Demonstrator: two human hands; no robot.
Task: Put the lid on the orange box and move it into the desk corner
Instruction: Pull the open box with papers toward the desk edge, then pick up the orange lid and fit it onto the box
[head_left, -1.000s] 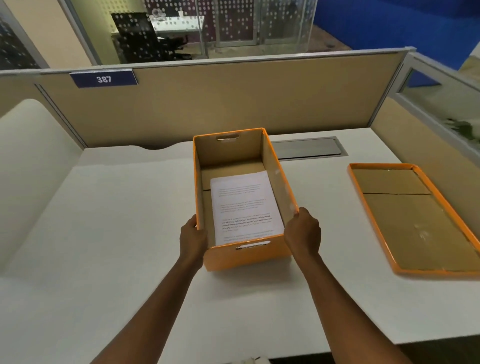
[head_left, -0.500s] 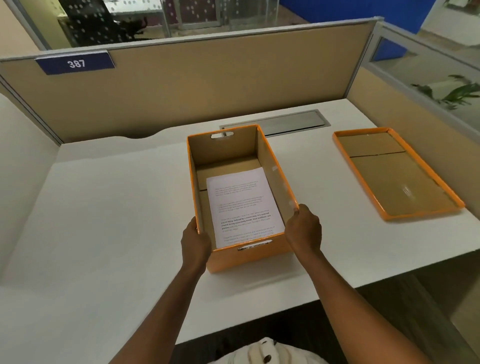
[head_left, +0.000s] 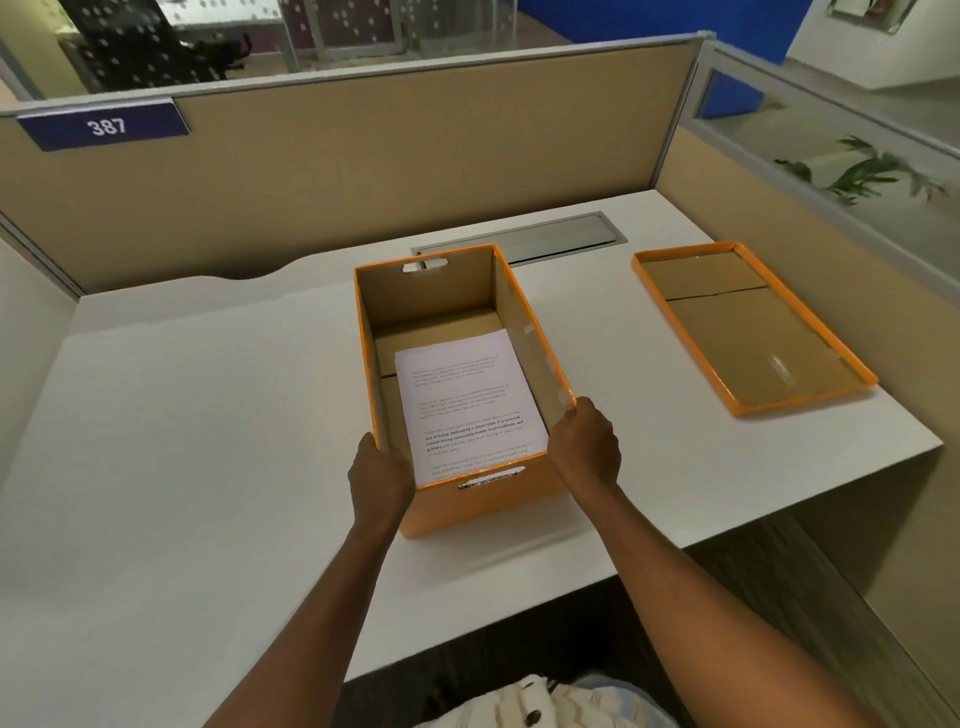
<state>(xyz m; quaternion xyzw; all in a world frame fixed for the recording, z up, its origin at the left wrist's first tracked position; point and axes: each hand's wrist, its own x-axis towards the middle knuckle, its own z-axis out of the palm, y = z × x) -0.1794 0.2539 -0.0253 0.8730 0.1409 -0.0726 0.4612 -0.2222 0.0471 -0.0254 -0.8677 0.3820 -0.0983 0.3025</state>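
Observation:
An open orange box (head_left: 483, 506) with a brown cardboard inside stands on the white desk (head_left: 208, 441) in front of me. A printed sheet of paper (head_left: 467, 405) lies flat in its bottom. My left hand (head_left: 376, 480) grips the box's near left corner and my right hand (head_left: 587, 447) grips its near right corner. The orange lid (head_left: 748, 327) lies upside down on the desk to the right, apart from the box and near the right partition.
Beige partition walls (head_left: 415, 156) close the desk at the back and right, forming corners at back left and back right. A grey cable hatch (head_left: 550, 239) sits in the desk behind the box. The desk's front edge runs just below my forearms.
The camera has pulled back and tilted down, so the desk's front edge and my lap show. Both hands keep their hold on the box, which has hardly shifted on the desk.

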